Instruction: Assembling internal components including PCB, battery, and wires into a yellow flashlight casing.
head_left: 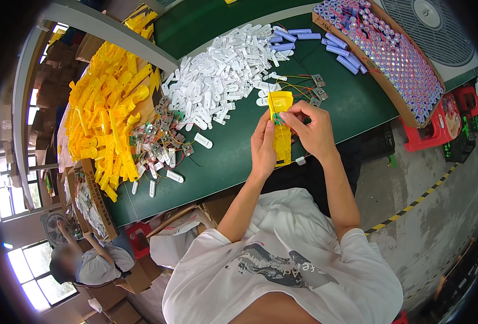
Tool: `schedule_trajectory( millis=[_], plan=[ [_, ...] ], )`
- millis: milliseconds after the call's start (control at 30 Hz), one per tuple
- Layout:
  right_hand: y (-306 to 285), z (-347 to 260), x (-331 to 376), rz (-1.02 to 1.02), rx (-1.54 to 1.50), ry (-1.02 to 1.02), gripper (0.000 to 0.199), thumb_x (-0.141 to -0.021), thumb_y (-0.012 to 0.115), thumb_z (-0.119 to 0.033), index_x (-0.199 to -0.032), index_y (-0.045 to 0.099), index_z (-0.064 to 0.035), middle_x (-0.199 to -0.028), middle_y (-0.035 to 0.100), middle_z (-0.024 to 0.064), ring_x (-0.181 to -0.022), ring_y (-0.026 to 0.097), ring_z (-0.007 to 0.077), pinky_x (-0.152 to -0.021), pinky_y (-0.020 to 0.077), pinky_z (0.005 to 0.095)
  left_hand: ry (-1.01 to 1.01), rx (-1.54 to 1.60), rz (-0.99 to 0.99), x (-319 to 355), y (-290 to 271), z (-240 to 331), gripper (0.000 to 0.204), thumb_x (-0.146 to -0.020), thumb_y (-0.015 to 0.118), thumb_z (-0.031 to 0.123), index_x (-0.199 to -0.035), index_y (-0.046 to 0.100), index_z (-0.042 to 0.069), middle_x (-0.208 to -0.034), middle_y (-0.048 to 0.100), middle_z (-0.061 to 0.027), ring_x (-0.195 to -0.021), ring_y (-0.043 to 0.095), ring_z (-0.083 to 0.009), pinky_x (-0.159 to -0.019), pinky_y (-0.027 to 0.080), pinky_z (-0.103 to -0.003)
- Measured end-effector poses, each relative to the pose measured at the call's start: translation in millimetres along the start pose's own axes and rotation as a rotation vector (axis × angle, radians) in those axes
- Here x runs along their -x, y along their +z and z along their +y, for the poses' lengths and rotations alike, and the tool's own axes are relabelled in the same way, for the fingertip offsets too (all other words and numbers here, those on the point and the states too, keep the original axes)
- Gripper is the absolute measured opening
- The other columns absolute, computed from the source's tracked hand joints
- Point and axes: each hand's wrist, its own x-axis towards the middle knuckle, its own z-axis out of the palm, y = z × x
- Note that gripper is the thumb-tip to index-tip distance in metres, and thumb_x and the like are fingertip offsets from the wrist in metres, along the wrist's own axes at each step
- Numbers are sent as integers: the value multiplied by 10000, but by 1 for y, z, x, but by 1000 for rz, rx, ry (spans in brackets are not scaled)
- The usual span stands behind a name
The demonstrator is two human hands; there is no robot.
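Between my hands, over the near edge of the green table, is a long yellow plastic housing [283,147] with its hollow side up. My left hand [263,144] grips the housing along its left side. The fingers of my right hand [312,128] are pinched at a small green circuit board [277,117] in the upper part of the housing. Thin wires run by the board; their exact path is partly hidden by my fingers. Just beyond the housing lie several small circuit boards [318,81] with red and yellow wires.
White plastic pieces [217,70] are heaped at the back, yellow housings [106,116] at the left, with wired boards [160,135] between. Purple cylindrical cells [336,48] lie near a full cardboard box [379,62]. A red stool [428,132] stands right; another person [96,262] sits lower left.
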Motion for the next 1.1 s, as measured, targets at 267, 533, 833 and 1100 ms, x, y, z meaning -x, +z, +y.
schedule_trajectory(
  millis=[267, 533, 833, 1100],
  plan=[
    [7, 3, 3, 84, -86, 77, 221, -888, 681, -199, -842, 619, 8, -654, 621, 40, -550, 571, 79, -512, 445, 229, 79, -93, -4, 0, -1, -1, 412, -1026, 428, 261, -1358, 446, 18, -1050, 626, -92, -847, 647, -149, -701, 568, -289],
    [3, 4, 11, -80, 24, 145, 279, -961, 554, -241, -808, 557, -8, -622, 596, 70, -521, 573, 132, -501, 434, 266, 101, -88, 83, 1, 4, 1, 384, -1032, 420, 229, -1322, 480, -16, -1029, 628, -65, -845, 610, -97, -717, 522, -250],
    [12, 10, 13, -59, 39, 198, 290, -976, 517, -239, -798, 511, -10, -634, 576, 115, -536, 560, 235, -517, 404, 359, 72, -27, 68, 4, 1, 0, 380, -1033, 422, 225, -1298, 503, -35, -1052, 623, -41, -883, 575, -63, -760, 469, -219],
    [17, 8, 17, -19, 145, 127, 240, -985, 491, -226, -861, 488, -21, -675, 575, 159, -615, 586, 351, -552, 423, 406, 57, -29, 83, 5, -2, -5, 367, -1032, 418, 219, -1282, 504, -35, -1072, 620, -39, -901, 573, -65, -779, 465, -217]
  ],
)
